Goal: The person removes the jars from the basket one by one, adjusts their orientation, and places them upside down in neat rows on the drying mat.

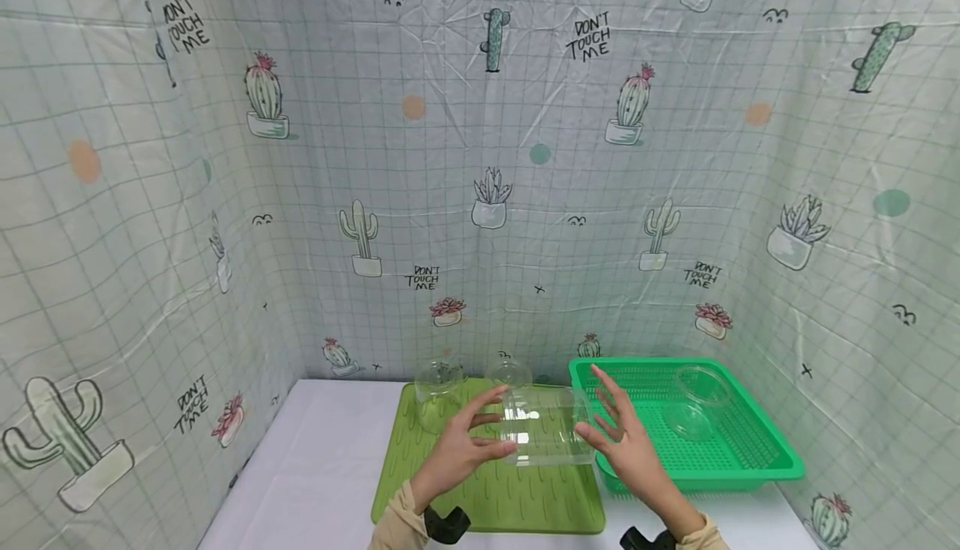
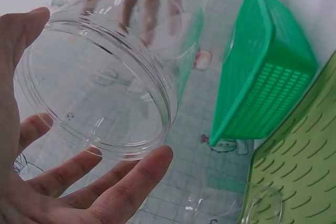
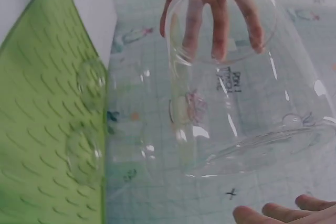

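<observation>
Above green mat (image 1: 540, 512), clear jar (image 1: 546, 443) on its side between hands; left hand (image 1: 456, 443) holds rimmed end, thumb and fingers spread wide round it; right hand (image 1: 632, 452) at other end, fingers splayed and nearly straight, cannot tell whether touching; two more clear containers (image 1: 438, 407) toward mat's far side, lone clear tub (image 1: 692, 421) in green basket (image 1: 780, 468); backdrop cloth (image 1: 315, 158) repeats black lettering "DON'T TOUCH ME" among cactus drawings
</observation>
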{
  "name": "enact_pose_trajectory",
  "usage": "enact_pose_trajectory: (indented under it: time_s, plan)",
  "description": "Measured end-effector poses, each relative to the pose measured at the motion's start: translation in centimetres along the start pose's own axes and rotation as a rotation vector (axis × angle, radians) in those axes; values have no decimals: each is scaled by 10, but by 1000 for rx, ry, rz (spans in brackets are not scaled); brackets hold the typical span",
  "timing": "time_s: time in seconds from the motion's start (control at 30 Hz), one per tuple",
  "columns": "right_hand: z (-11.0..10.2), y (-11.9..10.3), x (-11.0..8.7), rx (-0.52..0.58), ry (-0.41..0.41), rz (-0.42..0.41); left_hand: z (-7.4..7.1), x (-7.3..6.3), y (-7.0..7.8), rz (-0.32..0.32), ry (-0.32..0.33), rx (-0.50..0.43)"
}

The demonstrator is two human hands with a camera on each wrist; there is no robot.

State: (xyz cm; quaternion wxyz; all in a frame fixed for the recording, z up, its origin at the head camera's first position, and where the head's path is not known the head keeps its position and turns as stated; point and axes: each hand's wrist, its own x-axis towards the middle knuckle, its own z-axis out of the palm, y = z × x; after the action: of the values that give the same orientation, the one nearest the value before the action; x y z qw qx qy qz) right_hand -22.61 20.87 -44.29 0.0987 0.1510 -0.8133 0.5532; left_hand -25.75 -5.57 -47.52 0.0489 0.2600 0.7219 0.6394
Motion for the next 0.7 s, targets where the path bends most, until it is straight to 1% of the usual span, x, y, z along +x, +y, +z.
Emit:
enact_pose_trajectory:
  time_s: [0.1, 0.17, 0.2, 0.3, 0.43, 0.57, 0.7]
  plan:
    - [1, 6, 0, 159, -50, 128, 0, -2, 0, 9, 2, 3]
    - [3, 11, -1, 246, -75, 214, 0, -2, -1, 11, 3, 2]
    - [5, 13, -2, 285, -85, 249, 0, -2, -2, 10, 5, 2]
    - [9, 19, -2, 371, -103, 313, 0, -2, -2, -16, 13, -5]
    - [13, 21, -1, 461, -129, 365, -1, -2, -1, -41, 22, -17]
    - [13, 22, -1, 510, -182, 389, -1, -2, -3, -24, 24, -11]
    - [12, 24, -1, 534, -228, 392, -2, -3, -6, -8, 28, 6]
